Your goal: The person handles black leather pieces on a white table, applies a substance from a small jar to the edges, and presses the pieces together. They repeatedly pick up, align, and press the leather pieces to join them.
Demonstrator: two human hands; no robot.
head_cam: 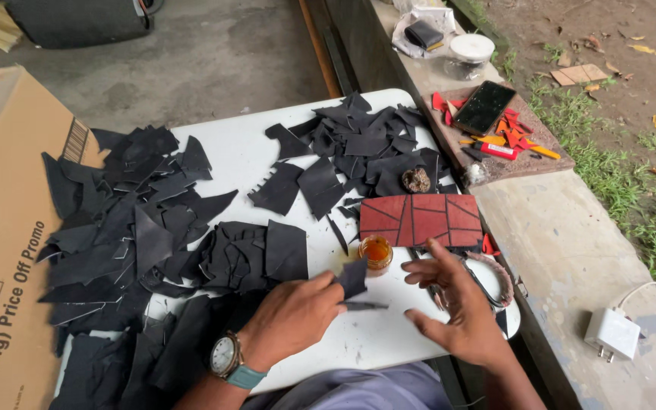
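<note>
The cardboard box (1, 228) is cut off at the left edge, its far side unseen.

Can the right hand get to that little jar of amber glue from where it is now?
Probably yes. The right hand hovers open just right of the small jar of amber liquid, with bare white tabletop between them. The left hand, holding a black scrap, sits below the jar, not across the path.
</note>
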